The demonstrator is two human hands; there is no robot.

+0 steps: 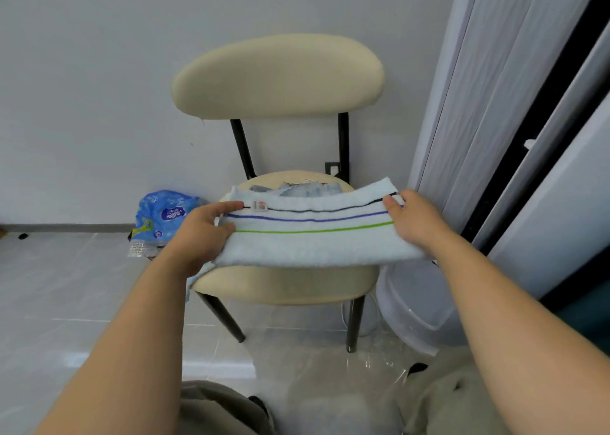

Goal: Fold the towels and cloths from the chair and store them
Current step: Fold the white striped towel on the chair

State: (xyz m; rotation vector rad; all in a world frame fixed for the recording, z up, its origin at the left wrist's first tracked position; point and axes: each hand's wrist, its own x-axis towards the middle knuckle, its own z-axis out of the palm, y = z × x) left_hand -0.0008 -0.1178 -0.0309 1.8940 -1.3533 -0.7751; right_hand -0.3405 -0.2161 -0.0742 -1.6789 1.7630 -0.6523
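A pale blue towel [313,246] with black, blue and green stripes is folded into a long band and held level above the seat of a cream chair [280,75]. My left hand [204,233] grips its left end, thumb on top. My right hand [412,220] grips its right end. Behind the towel, more pale blue cloths [297,188] lie bunched on the back of the seat, partly hidden.
A blue plastic package [161,218] lies on the tiled floor left of the chair. A translucent plastic tub [419,306] stands on the floor at the right, beside pale folding doors [495,104]. The grey wall is just behind the chair.
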